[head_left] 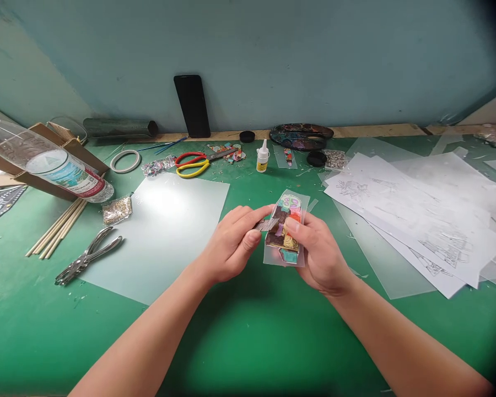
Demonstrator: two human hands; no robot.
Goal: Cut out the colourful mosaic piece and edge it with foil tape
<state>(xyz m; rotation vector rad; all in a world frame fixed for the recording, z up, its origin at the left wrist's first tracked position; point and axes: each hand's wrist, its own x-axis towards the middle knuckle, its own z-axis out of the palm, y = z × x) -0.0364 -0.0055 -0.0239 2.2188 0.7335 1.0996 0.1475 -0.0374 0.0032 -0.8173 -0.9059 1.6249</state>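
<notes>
In front of me, above the green table top, my right hand [320, 248] grips a small clear plastic sheet with a colourful drawing [287, 231]. Its thumb presses on the front face, and the fingers are behind. My left hand [233, 242] is at the sheet's left edge. Between its thumb and index finger is a thin greyish strip [264, 225] that reaches onto the sheet; I cannot tell what it is. The left fingertip touches the sheet's upper left side. Behind the hands stands a small white glue bottle [262, 159].
Scissors [194, 165], a tape roll [125, 161] and a phone [192, 107] are at the back. On the left are a plastic bottle [62, 171], wooden sticks [58, 229], a metal hole punch [89, 256] and a translucent sheet [165, 237]. Drawings on paper [421, 215] overlap at right.
</notes>
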